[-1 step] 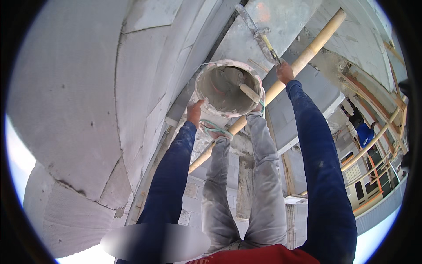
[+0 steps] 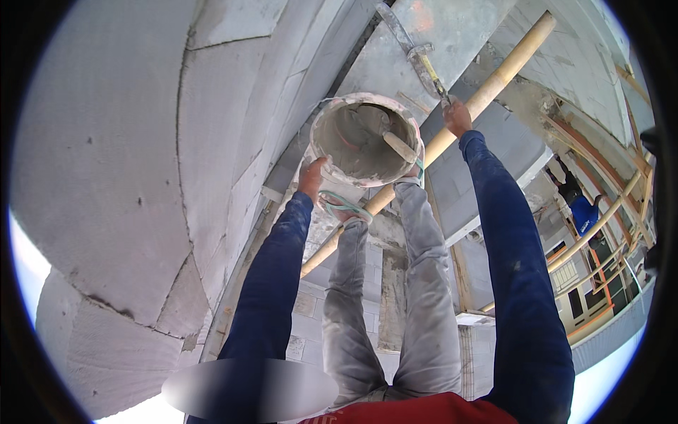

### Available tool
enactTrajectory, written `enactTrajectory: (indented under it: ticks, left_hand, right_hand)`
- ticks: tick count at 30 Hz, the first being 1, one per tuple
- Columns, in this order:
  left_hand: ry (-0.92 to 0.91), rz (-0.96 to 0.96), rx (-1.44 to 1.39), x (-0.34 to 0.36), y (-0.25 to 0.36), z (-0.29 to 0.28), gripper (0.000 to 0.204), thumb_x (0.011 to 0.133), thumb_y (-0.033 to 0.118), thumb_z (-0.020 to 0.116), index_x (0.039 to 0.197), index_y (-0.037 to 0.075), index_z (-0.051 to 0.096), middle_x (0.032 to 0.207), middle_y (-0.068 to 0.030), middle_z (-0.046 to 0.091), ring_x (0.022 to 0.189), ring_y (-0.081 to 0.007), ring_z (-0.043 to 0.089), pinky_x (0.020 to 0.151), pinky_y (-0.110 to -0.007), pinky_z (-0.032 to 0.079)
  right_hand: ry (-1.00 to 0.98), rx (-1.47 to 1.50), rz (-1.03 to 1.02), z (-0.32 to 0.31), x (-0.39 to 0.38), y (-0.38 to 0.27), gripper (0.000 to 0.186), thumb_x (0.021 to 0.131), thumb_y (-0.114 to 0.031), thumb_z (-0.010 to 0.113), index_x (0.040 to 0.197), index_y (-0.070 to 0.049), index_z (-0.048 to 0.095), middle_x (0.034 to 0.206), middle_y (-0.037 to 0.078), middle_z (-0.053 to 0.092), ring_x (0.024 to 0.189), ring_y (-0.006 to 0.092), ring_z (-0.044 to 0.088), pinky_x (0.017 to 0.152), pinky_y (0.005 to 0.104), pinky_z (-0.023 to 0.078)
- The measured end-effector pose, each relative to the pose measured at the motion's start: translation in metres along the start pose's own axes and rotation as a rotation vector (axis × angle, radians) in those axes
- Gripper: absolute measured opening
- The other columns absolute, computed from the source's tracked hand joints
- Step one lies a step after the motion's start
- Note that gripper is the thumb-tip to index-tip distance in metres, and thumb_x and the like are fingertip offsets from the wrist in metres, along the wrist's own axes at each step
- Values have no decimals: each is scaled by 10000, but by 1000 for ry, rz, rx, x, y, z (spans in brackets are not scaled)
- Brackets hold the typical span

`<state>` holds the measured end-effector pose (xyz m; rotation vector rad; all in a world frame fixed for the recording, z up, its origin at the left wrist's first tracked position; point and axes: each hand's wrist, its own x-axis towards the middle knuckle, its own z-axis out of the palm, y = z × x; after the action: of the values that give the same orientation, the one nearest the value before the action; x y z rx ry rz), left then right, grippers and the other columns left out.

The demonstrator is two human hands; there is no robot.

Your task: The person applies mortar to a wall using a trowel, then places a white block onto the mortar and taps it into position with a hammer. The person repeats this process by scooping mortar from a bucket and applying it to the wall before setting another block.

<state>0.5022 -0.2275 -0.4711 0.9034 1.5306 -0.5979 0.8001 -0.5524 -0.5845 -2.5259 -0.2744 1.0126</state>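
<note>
A round bucket (image 2: pixel 319 145) coated in dried mortar stands tilted in front of my feet. Wet grey mortar (image 2: pixel 361 134) lies inside, and a pale tool handle (image 2: pixel 400 147) sticks out over its right side. My left hand (image 2: pixel 311 177) is closed on the bucket's near left rim, thumb on top. Farther right, my right hand (image 2: pixel 457 117) wraps round the grip of a mortar-smeared hand tool (image 2: pixel 426 71). It has yellow on the handle, a crosspiece and a long flat metal end; its exact kind is unclear.
A pale block wall (image 2: pixel 127 141) rises close on my left. A bamboo pole (image 2: pixel 505 74) runs diagonally past my sandalled feet (image 2: pixel 342 206). Beyond the bucket is a grey board (image 2: pixel 452 35). Far below right, a person in blue (image 2: pixel 585 215) is near bamboo rails (image 2: pixel 590 240).
The view has shifted very slightly. Both hands keep their holds on the bucket rim and the tool.
</note>
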Motion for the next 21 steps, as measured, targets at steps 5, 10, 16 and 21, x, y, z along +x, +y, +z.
enactTrajectory:
  ticks: [5,10,16,21]
  left_hand:
    - [15,85,44,30,-20,4,565,920,387,725,1353,50,590,1273,-80,636,1138,-210,604,956,-371,493]
    - [66,338,326,4,-28,38,566,975,477,638,1243,-21,626,1142,-203,699,1041,-336,657,902,-443,499]
    - [175,520,534,-90,-31,91,750,1011,467,566,1478,-98,406,1475,-333,488,1405,-456,443,1138,-480,375]
    - [187,493,439,-212,-50,47,700,1019,431,566,1446,-107,429,1384,-356,526,1310,-484,489,1098,-532,390]
  right_hand:
    - [327,-88,-229,-5,-69,-38,323,926,-189,622,1202,-22,607,1121,237,603,1029,451,592,885,530,478]
    - [205,-581,-610,23,-111,-100,352,930,-263,616,1218,-66,655,1160,124,606,1138,326,531,939,465,413]
    - [-324,-949,-359,36,-99,-116,279,961,-268,547,1057,-115,759,1188,112,669,1208,282,517,958,439,387]
    - [-466,-855,-678,1,-161,-157,364,1003,-262,505,1268,-84,680,1180,120,695,1340,313,497,1028,494,383]
